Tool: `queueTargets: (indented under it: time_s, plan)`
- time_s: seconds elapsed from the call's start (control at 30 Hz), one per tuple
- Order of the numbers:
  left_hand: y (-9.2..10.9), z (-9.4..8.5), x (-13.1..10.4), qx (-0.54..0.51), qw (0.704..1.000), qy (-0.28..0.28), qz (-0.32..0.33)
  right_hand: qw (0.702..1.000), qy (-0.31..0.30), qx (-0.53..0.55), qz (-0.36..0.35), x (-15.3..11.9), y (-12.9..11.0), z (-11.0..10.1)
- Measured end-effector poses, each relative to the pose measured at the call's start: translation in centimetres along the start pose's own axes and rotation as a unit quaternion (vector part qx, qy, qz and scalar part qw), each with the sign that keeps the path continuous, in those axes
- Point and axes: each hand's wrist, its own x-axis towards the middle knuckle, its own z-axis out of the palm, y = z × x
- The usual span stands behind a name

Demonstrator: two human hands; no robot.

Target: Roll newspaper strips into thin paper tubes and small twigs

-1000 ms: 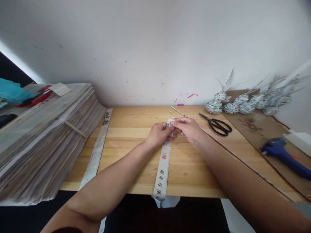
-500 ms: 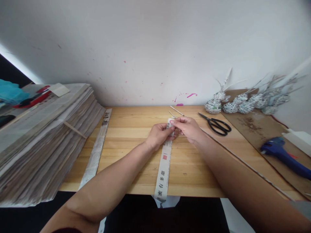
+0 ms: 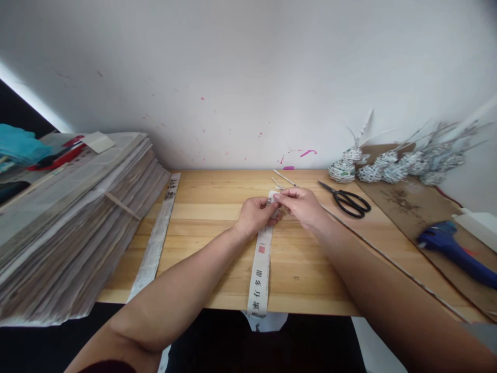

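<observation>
A long printed newspaper strip [image 3: 259, 280] runs from the middle of the wooden table toward me, its near end hanging over the front edge. My left hand [image 3: 255, 215] pinches the strip near its far end from the left. From the right, my right hand [image 3: 297, 204] grips the same end, thumb and fingers closed on the paper. The fingertips of both hands nearly meet and hide part of the strip. Just beyond the hands lie thin rolled paper sticks [image 3: 285, 177]. A long thin stick [image 3: 392, 257] lies beside and partly behind my right forearm.
Black-handled scissors [image 3: 347, 201] lie right of my hands. A blue glue gun [image 3: 454, 248] rests on brown cardboard [image 3: 399, 207] near several woven paper gourd shapes [image 3: 341, 168]. At left stand a tall newspaper stack [image 3: 97, 217] and another paper strip [image 3: 155, 243].
The near part of the strip has shifted slightly left. Both hands keep their grip in almost the same place; the whole view has moved a little.
</observation>
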Motion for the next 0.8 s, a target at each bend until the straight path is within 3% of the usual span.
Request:
queueTargets:
  time_s: [0.2,0.37,0.53,0.8]
  plan:
    - [0.39,0.15,-0.27,0.007,1.0,-0.011,-0.001,0.998,-0.024,0.016,0.048,-0.06,-0.25,0.05]
    - [0.8,0.34,-0.46,-0.018,1.0,-0.005,-0.021,0.998,-0.009,0.057,0.04,-0.02,-0.11,0.08]
    - [0.48,0.29,-0.47,0.034,0.998,-0.023,0.039,0.997,-0.006,0.066,0.036,0.0,-0.17,0.02]
    - [0.15,-0.17,-0.35,0.128,0.989,0.01,0.074,0.997,-0.017,0.064,0.029,-0.46,-0.59,0.29]
